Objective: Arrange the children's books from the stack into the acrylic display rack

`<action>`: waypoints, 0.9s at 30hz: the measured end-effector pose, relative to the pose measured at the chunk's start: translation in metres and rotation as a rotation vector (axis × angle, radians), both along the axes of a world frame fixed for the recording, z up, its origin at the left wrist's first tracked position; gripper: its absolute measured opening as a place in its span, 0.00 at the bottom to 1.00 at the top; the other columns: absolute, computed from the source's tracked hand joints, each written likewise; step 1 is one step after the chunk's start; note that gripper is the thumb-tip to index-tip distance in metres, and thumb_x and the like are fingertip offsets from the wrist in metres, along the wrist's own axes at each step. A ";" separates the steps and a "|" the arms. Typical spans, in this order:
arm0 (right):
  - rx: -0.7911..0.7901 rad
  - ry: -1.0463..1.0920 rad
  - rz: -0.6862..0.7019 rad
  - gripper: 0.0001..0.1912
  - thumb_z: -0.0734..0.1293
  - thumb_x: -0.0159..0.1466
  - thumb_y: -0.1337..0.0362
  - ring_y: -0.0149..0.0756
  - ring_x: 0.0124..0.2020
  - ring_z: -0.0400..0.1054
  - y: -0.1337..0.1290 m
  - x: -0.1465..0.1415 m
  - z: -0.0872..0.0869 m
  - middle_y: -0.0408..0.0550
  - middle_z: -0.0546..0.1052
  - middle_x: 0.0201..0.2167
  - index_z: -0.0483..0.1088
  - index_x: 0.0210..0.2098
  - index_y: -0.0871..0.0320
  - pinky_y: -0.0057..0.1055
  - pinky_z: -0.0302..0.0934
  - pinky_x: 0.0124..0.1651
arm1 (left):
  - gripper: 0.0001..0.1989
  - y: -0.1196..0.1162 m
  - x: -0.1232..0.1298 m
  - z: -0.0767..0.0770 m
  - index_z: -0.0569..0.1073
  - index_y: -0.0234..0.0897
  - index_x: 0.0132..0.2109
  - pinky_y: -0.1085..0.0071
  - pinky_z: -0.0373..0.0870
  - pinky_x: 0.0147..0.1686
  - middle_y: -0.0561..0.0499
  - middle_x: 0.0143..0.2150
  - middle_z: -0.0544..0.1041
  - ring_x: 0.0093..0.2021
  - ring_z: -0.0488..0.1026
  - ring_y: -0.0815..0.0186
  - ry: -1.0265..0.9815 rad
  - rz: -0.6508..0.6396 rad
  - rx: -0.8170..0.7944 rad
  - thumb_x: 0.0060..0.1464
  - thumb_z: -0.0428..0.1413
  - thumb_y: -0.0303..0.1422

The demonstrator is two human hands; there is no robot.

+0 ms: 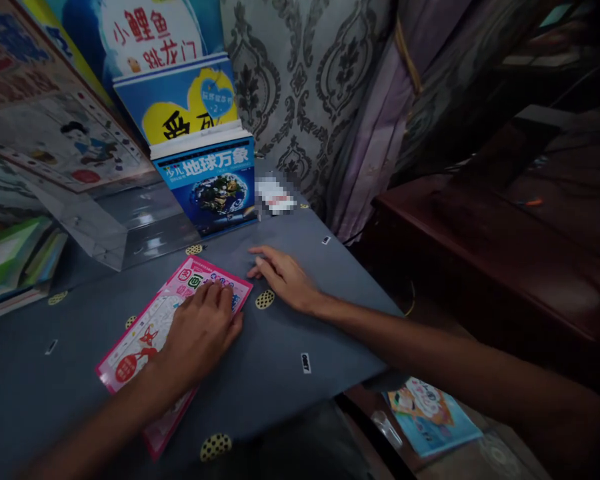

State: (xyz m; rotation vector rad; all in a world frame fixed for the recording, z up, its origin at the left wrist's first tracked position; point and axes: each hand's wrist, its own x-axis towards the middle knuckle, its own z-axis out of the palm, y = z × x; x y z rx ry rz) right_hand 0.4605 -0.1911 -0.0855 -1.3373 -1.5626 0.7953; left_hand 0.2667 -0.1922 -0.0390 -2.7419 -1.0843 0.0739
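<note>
A pink-bordered book [135, 340] with a red fox on its cover lies flat and slanted on the grey tabletop [280, 333]. My left hand [203, 320] rests palm down over the upper half of its cover, fingers stretched out and slightly bent, hiding part of the print. Just right of the book's far corner is my right hand [283, 277], low over the table, with its fingers loosely extended and nothing visible in them. Beyond both hands, a blue book with the Earth [215, 190] stands upright at the front of a row of books.
A clear acrylic stand [95, 233] holds upright picture books [70, 133] at the back left. More books [17, 260] are stacked at the left edge. Past the table's right edge are a dark red wooden cabinet [480, 247] and a blue booklet [435, 420] lying lower down.
</note>
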 end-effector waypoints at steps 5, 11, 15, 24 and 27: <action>0.003 -0.074 0.009 0.17 0.56 0.73 0.63 0.37 0.41 0.78 -0.004 0.001 0.004 0.48 0.83 0.36 0.66 0.57 0.59 0.35 0.65 0.46 | 0.14 0.003 -0.002 -0.005 0.76 0.31 0.48 0.59 0.80 0.39 0.38 0.49 0.81 0.49 0.79 0.51 -0.051 -0.057 0.102 0.64 0.52 0.34; -0.002 -0.070 0.031 0.17 0.55 0.74 0.62 0.39 0.41 0.78 -0.007 0.002 0.008 0.49 0.83 0.37 0.66 0.57 0.59 0.35 0.65 0.46 | 0.13 0.005 -0.004 -0.006 0.77 0.31 0.45 0.60 0.81 0.35 0.39 0.47 0.82 0.44 0.81 0.52 -0.110 -0.115 0.165 0.63 0.50 0.32; 0.008 -0.046 0.023 0.18 0.55 0.73 0.62 0.38 0.41 0.77 -0.007 0.002 0.008 0.50 0.83 0.37 0.66 0.58 0.61 0.34 0.65 0.46 | 0.13 0.007 -0.003 -0.004 0.77 0.31 0.44 0.60 0.81 0.32 0.39 0.46 0.82 0.41 0.82 0.53 -0.148 -0.136 0.151 0.64 0.48 0.30; 0.075 0.043 -0.024 0.19 0.55 0.74 0.57 0.35 0.40 0.77 -0.011 0.001 0.008 0.46 0.83 0.38 0.64 0.60 0.57 0.33 0.66 0.45 | 0.16 0.007 -0.005 -0.004 0.77 0.34 0.46 0.61 0.80 0.34 0.40 0.50 0.81 0.43 0.81 0.54 -0.120 -0.098 0.090 0.65 0.45 0.32; 0.104 0.024 -0.017 0.18 0.54 0.74 0.58 0.35 0.40 0.76 -0.014 0.002 0.011 0.45 0.82 0.37 0.65 0.59 0.55 0.33 0.65 0.46 | 0.17 0.005 -0.005 -0.006 0.78 0.33 0.47 0.57 0.81 0.37 0.38 0.51 0.80 0.46 0.80 0.51 -0.111 -0.066 0.064 0.65 0.45 0.33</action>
